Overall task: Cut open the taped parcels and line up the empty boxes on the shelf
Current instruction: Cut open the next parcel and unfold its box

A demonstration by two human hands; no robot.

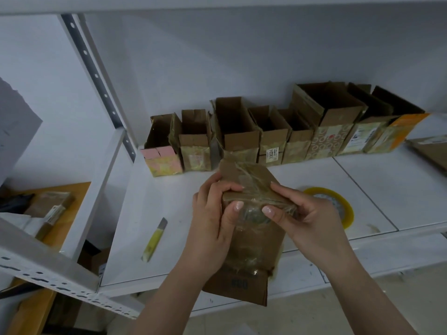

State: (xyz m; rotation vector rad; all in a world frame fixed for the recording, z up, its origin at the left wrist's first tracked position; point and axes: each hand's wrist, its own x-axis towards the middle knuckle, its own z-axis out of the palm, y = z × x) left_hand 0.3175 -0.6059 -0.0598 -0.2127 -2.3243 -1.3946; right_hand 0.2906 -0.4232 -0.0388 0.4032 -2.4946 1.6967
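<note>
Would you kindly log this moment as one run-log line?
both hands grip taped parcel | knife on shelf | opened boxes lined behind

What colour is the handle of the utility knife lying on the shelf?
Yellow, seen in the head view: the utility knife.

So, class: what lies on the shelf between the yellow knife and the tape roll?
In the head view, the taped parcel lies between the knife and the tape roll, gripped by the left hand and the right hand.

Knife (155,240) left of parcel (249,228), boxes (273,131) behind.
</note>
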